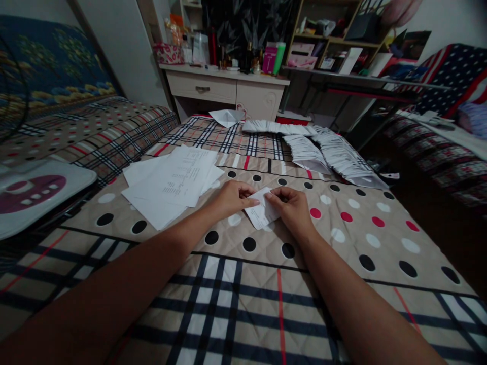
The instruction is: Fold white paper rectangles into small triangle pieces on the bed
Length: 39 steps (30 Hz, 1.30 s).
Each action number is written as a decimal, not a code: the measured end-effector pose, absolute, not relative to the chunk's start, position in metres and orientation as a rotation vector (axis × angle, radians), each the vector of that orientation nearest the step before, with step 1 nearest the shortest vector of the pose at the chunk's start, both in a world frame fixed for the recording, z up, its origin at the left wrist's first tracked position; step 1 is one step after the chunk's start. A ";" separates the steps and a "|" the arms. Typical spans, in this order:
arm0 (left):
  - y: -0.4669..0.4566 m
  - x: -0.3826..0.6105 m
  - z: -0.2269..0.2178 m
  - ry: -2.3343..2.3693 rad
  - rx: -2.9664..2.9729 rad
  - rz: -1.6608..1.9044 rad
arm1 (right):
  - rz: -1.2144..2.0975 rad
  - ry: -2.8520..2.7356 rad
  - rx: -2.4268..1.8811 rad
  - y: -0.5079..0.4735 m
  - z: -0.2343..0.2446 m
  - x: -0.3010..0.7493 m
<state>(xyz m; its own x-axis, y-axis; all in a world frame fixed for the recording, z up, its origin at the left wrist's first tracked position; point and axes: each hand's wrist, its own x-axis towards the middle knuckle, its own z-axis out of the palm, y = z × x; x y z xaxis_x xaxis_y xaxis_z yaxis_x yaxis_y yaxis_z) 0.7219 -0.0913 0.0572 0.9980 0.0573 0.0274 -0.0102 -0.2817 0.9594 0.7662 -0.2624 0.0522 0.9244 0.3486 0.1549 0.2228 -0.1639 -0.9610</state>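
Note:
A small folded sheet of white paper (259,215) with printed lines is held between my two hands, just above the quilted bedspread (243,284). My left hand (234,196) pinches its left edge between thumb and fingers. On the other side, my right hand (292,205) grips the upper right part, thumb on top. To the left of my hands lies a loose stack of printed sheets (177,180), fanned unevenly. Farther off on the right, folded papers stand in long packed rows (342,157).
A single folded paper (227,117) lies at the bed's far end. Beyond it stands a white dresser (207,88) crowded with bottles and boxes. A white plastic appliance with a purple panel (34,195) sits at the left. Shelves (335,40) rise at the back right.

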 end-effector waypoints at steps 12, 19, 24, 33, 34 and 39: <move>-0.080 0.720 0.044 -0.153 2.092 0.117 | 0.440 -0.699 -1.844 -0.280 0.049 0.779; -0.081 0.716 0.051 -0.295 2.136 0.248 | 0.437 -0.682 -1.788 -0.279 0.052 0.777; -0.078 0.716 0.055 -0.352 2.221 0.468 | 0.121 -0.698 -1.842 -0.274 0.052 0.770; -0.066 0.718 0.053 -0.585 2.303 0.365 | -0.150 -1.157 -1.936 -0.278 0.048 0.768; -0.065 0.718 0.054 -0.602 2.314 0.349 | -0.161 -1.183 -1.946 -0.278 0.047 0.768; -0.063 0.719 0.052 -0.673 2.327 0.346 | -0.187 -1.232 -2.023 -0.279 0.050 0.766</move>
<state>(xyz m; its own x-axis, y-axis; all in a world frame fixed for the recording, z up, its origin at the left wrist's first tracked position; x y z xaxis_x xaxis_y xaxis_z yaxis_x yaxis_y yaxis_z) 0.7192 -0.0626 0.0523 0.8306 -0.3721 0.4142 -0.5534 -0.6342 0.5399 0.7656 -0.2790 0.0498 0.5266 0.7051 0.4749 0.8143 -0.2581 -0.5198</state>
